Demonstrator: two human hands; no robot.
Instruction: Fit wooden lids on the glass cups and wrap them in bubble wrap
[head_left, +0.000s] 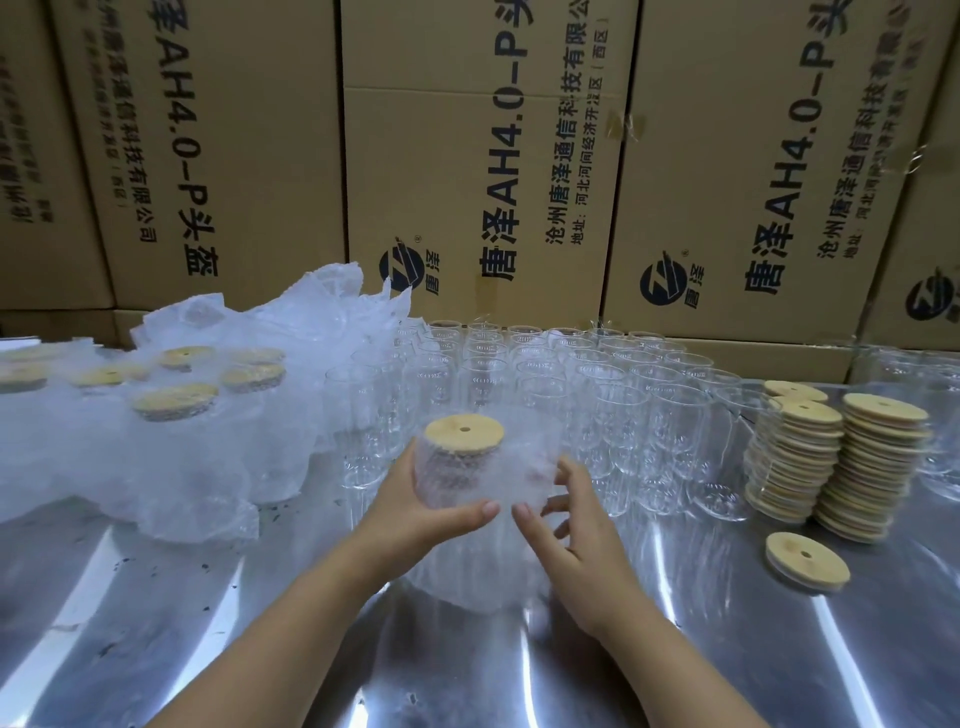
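A glass cup with a round wooden lid (464, 433) stands at the table's middle, partly covered in bubble wrap (457, 475). My left hand (415, 512) grips its wrapped side, thumb across the front. To the cup's right, my right hand (569, 519) has its fingers spread, touching the loose part of the wrap. Several bare glass cups (550, 374) stand in rows behind. Two tall stacks of wooden lids (836, 467) rise at the right, and one single lid (807, 560) lies flat in front of them.
Several wrapped, lidded cups (174, 400) lie grouped at the left among loose bubble wrap (156, 467). The table is shiny metal (467, 665). A wall of printed cardboard boxes (483, 156) closes off the back.
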